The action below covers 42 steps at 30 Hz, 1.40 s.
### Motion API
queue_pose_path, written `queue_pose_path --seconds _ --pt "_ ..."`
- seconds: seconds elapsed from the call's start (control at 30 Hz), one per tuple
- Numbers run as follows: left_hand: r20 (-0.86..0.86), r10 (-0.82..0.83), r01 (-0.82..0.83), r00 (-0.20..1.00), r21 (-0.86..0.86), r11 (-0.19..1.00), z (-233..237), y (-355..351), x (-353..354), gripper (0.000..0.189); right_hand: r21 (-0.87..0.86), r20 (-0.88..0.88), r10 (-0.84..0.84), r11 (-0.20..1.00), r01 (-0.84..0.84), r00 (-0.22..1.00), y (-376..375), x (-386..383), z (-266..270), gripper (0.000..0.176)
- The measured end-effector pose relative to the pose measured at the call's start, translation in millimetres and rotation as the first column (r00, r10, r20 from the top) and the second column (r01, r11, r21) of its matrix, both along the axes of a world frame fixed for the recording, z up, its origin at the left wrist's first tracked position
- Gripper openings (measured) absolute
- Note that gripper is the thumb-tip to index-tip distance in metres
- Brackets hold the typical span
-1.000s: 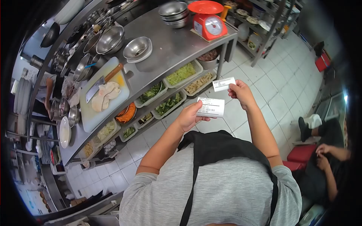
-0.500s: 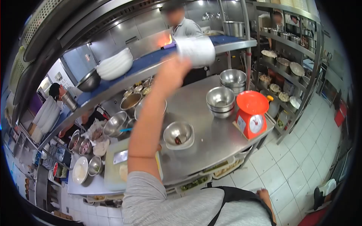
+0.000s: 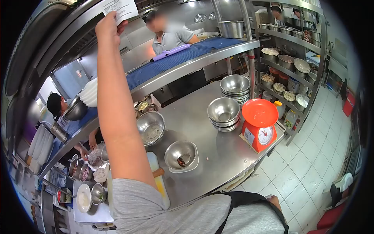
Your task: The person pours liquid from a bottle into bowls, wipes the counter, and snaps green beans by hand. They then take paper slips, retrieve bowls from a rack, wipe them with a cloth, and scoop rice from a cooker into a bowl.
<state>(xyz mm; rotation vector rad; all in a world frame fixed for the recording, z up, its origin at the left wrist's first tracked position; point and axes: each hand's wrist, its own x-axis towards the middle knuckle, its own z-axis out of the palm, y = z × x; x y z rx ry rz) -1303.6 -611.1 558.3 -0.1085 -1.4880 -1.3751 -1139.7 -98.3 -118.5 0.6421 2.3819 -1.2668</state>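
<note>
My left hand (image 3: 111,29) is raised at the upper left, its fingers pinching a white printed slip (image 3: 120,9) against the metal rail above the shelf. My right hand (image 3: 275,202) hangs low beside my body at the lower right; only part of it shows, and its fingers are hidden. Below the raised arm, a steel bowl (image 3: 181,155) with a dark red item inside stands in a white square dish on the steel table (image 3: 194,111). A long purple tool (image 3: 170,52) lies on the blue mat of the shelf.
A red scale (image 3: 260,121) and stacked steel bowls (image 3: 224,111) stand on the table's right side. Behind the shelf is a person (image 3: 171,35); another person (image 3: 56,104) is at the left. A cutting board (image 3: 159,183) lies beneath my arm. Racks stand at the right.
My left hand has moved up and left, and the slip, blurred before, now shows print at the rail. The view has shifted. The person behind the shelf has an arm out to the right.
</note>
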Motion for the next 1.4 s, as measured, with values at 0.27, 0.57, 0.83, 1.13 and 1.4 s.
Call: queue_pose_path --seconds 0.27,0.57,0.83,1.13,1.4 --pt "-0.035 0.022 -0.022 0.999 0.002 1.000 24 5 -19 0.026 0.362 -0.097 0.184 0.922 -0.138 0.978 32 -20 -43 0.023" --pt "-0.356 0.190 -0.175 0.915 0.076 0.982 22 -12 -27 0.058 0.339 0.054 0.007 0.940 -0.025 0.998 110 -5 -60 0.034" --pt "-0.789 -0.025 -0.121 0.614 -0.125 0.985 -39 275 0 0.035 -0.533 0.064 -0.683 0.592 0.604 0.727 274 -69 59 0.006" --pt "-0.718 -0.471 0.152 0.513 -0.464 0.873 -210 508 -91 0.029 -0.799 0.037 -0.761 0.367 0.476 0.648 400 -129 122 0.007" --pt "-0.066 -0.643 0.617 0.763 -0.226 0.754 -339 647 -237 0.014 -0.737 -0.100 -0.721 0.516 0.436 0.685 467 -239 117 0.005"
